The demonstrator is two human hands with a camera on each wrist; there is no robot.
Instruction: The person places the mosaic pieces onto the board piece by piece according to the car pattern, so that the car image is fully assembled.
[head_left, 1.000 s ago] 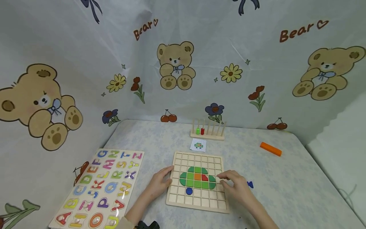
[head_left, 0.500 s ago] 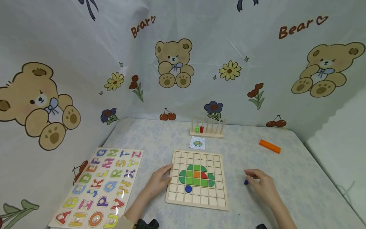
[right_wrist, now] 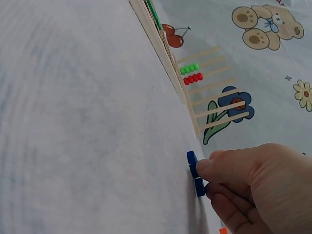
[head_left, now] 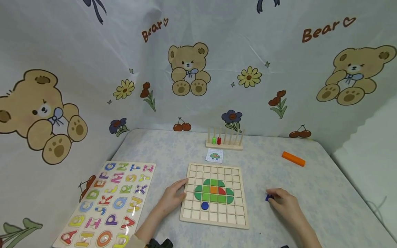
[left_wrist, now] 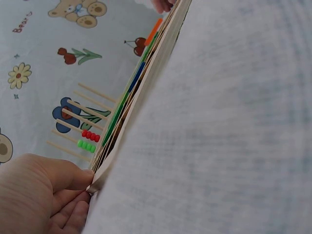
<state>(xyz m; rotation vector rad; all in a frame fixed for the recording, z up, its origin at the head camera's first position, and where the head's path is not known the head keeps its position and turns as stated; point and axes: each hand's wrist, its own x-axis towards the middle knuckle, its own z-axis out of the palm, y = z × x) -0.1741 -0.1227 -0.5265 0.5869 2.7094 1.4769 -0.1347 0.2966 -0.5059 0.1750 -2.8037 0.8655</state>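
A wooden grid board [head_left: 213,219] lies mid-table with flat green, orange and red tiles set in its squares. One round blue tile [head_left: 204,205] sits below the green ones. My left hand [head_left: 170,198] holds the board's left edge; in the left wrist view, thumb and fingers [left_wrist: 73,176] meet at that edge. Off to the board's right, my right hand [head_left: 283,203] pinches small blue pieces [head_left: 268,197] on the tabletop. The right wrist view shows two blue pieces [right_wrist: 192,163] side by side, standing on edge, with the thumb against one.
Behind the board lies a small pattern card [head_left: 214,155]. Farther back stands a wooden peg rack [head_left: 224,146] with green and red beads. An alphabet puzzle board [head_left: 105,206] is at the left. An orange bar [head_left: 293,158] lies at the back right.
My right hand has moved right from the grid board's right edge to the blue pieces and now pinches there. The left hand stays at the board's left edge.
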